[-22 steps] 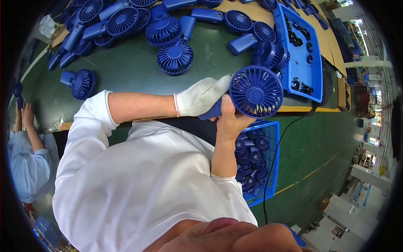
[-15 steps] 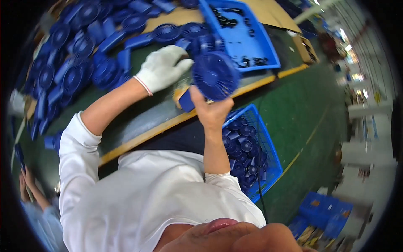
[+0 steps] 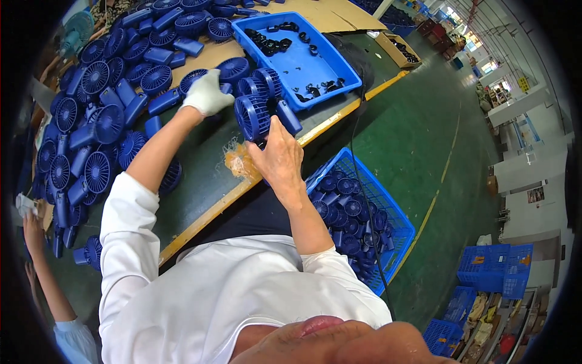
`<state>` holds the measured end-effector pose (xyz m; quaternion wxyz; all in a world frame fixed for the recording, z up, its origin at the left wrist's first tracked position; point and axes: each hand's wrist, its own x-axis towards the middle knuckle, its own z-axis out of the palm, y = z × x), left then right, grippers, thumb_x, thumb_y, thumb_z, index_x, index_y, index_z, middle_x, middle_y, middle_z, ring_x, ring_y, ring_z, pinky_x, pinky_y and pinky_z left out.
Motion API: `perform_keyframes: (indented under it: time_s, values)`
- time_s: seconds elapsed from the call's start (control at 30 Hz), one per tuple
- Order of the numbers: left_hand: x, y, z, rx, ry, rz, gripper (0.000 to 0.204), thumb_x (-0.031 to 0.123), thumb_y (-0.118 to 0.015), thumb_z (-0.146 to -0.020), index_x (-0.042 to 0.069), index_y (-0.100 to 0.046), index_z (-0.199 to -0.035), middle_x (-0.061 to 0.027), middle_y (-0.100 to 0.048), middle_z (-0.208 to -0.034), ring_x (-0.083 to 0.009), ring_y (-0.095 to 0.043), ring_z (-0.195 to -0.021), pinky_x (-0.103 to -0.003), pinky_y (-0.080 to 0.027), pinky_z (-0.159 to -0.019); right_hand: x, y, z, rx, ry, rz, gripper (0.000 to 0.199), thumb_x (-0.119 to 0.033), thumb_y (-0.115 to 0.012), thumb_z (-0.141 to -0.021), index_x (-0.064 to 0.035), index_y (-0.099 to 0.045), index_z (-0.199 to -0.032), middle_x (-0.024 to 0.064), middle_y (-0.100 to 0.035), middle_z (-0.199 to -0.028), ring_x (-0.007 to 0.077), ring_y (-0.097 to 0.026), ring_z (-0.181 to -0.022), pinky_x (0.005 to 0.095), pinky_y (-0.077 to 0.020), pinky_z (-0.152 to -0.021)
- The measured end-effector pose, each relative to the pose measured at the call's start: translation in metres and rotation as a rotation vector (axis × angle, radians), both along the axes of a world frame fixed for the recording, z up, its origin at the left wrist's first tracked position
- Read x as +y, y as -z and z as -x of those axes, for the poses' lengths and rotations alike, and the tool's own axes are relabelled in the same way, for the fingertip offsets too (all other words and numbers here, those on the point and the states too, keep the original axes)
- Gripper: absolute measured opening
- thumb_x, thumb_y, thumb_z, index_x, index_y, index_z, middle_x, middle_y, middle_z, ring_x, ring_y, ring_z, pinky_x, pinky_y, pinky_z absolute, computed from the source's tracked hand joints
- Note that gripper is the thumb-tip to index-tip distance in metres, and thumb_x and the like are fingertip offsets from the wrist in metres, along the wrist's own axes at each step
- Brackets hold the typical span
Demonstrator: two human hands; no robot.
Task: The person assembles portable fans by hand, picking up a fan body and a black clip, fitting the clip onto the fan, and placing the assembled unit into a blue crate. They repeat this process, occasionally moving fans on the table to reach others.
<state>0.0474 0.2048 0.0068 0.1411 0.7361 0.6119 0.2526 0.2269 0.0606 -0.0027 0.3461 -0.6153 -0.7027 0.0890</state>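
My right hand, bare, has its thumb and fingers round the lower part of a blue handheld fan, whose round slatted head faces left near the table's front edge. More blue fans stand or lie right behind it, and a blue handle sits beside my fingertips. My left hand, in a white glove, reaches farther out over the table. Its fingers and thumb close on a blue fan handle; the glove hides part of that fan.
A big heap of blue fans covers the table's left side. A blue tray holds small black parts. Below the edge stands a blue crate of fans, with a cable hanging across. Another person's arm shows at lower left.
The fan in my right hand has turned and moved left, lower to the table among other fans. My gloved left hand has moved left, from open to closing on another fan.
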Motion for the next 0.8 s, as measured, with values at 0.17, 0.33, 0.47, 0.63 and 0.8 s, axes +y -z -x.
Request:
perform_keyframes:
  time_s: [0.17,0.33,0.47,0.63,0.8]
  values:
    - [-0.035,-0.025,0.06,-0.178,-0.093,-0.121,0.09,0.031,-0.076,-0.064,-0.001,-0.04,-0.14,-0.0228,-0.061,-0.121,-0.0321,-0.062,-0.109,-0.036,-0.047,-0.095,0.012,-0.01,0.008,-0.186,-0.044,-0.06,0.055,-0.017,-0.08,-0.07,0.0031,-0.049,-0.111,0.0174,-0.064,-0.086,0.0344,-0.066,-0.08,0.043,-0.0542,-0.068]
    - [-0.112,-0.06,0.072,-0.263,0.106,-0.216,0.079,0.023,-0.081,-0.064,-0.005,-0.048,-0.13,-0.0195,-0.065,-0.111,-0.0256,-0.063,-0.102,-0.033,-0.048,-0.092,0.051,-0.017,0.019,-0.302,-0.007,-0.178,0.038,-0.027,-0.078,-0.074,-0.0034,-0.056,-0.095,0.0153,-0.063,-0.089,0.0332,-0.066,-0.077,0.0432,-0.0542,-0.064]
    - [-0.167,-0.042,0.083,-0.033,0.322,-0.183,0.082,0.031,-0.088,-0.055,-0.002,-0.056,-0.123,-0.0198,-0.063,-0.114,-0.0329,-0.062,-0.106,-0.037,-0.048,-0.093,0.082,-0.021,-0.005,-0.235,-0.004,-0.345,0.027,-0.031,-0.075,-0.078,-0.0085,-0.066,-0.091,0.0117,-0.064,-0.083,0.0331,-0.065,-0.073,0.044,-0.0529,-0.063]
    - [-0.199,-0.006,0.07,0.38,0.484,-0.267,0.072,0.035,-0.079,-0.059,0.004,-0.056,-0.12,-0.0061,-0.057,-0.083,-0.0224,-0.057,-0.074,-0.035,-0.047,-0.063,0.159,-0.032,-0.053,-0.288,0.029,-0.18,0.024,-0.025,-0.071,-0.08,-0.0013,-0.07,-0.084,0.0214,-0.069,-0.091,0.0392,-0.067,-0.085,0.0478,-0.0541,-0.073]
    - [-0.204,0.012,0.063,0.396,0.452,-0.47,0.046,0.043,-0.074,-0.059,0.011,-0.058,-0.087,-0.0007,-0.055,-0.079,-0.0178,-0.055,-0.071,-0.032,-0.043,-0.06,0.191,-0.048,-0.096,-0.553,-0.128,0.26,0.026,-0.025,-0.074,-0.073,-0.0062,-0.073,-0.091,0.0197,-0.07,-0.086,0.0352,-0.068,-0.086,0.0442,-0.0542,-0.078]
